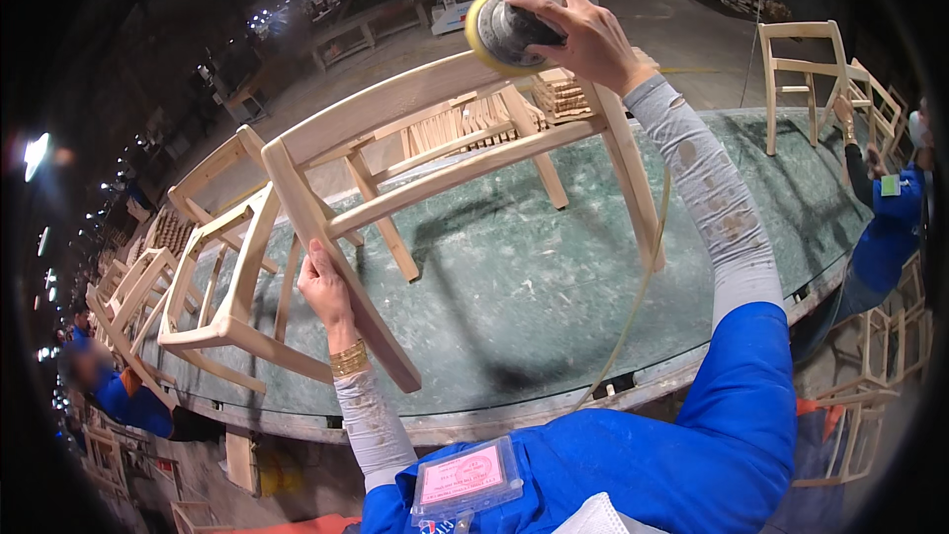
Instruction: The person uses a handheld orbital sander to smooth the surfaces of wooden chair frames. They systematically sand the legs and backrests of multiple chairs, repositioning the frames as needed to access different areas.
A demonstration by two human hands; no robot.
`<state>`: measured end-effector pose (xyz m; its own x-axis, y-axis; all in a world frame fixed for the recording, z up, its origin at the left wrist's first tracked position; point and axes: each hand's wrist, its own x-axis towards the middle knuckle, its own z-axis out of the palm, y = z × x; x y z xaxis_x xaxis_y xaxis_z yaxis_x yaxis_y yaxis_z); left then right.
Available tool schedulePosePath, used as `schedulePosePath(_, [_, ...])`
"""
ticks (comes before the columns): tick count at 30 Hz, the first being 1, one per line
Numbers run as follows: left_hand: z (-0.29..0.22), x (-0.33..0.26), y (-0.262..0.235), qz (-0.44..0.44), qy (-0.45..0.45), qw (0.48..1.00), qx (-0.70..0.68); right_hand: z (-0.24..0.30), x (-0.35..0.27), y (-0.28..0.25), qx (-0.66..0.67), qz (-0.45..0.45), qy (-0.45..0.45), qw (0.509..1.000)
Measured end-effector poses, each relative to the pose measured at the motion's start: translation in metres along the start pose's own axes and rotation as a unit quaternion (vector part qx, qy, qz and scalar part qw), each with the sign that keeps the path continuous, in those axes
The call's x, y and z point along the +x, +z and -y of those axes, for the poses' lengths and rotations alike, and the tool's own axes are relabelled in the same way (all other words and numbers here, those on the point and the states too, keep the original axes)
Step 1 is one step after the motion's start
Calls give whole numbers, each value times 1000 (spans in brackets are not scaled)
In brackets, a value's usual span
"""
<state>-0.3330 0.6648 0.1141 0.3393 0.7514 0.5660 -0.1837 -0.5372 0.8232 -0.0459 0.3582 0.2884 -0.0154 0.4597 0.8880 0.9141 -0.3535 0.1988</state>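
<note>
A pale wooden chair frame stands on the green worktable in front of me. My left hand wraps round its near left post, below the upper rail. My right hand grips a round grey power sander with a yellow pad from above. The sander is at the right end of the upper rail, beside the right post; whether its pad touches the wood I cannot tell. A thin yellowish hose runs down past the right post to the table edge.
Another chair frame stands close on the left, with more beyond it. Stacked wooden slats lie behind my frame. At far right, a co-worker stands beside a chair. Another person is at far left.
</note>
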Motion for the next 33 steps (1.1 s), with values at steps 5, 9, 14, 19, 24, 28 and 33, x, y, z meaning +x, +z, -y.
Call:
schedulePosePath(5, [-7, -3, 5, 6, -8, 1000, 8, -7, 1, 1, 14, 1, -78, 997])
schedulePosePath(9, [-4, -1, 1, 7, -4, 1000, 13, -5, 9, 5, 25, 28, -106, 994])
schedulePosePath(14, [-3, 0, 0, 3, -11, 1000, 25, -13, 9, -3, 30, 67, -183, 980])
schedulePosePath(19, [-2, 0, 4, 9, -22, 1000, -4, -27, 23, -1, 34, 75, -176, 981])
schedulePosePath(24, [-5, -2, -1, -4, -8, 999, 32, -25, 21, -4, 27, 101, -229, 968])
schedulePosePath(28, [-6, -1, 3, 1, -21, 999, 25, -32, 32, -6, 36, 92, -194, 976])
schedulePosePath(33, [5, -12, -17, 6, -22, 1000, 9, -17, 64, -26, 119, -25, -107, 987])
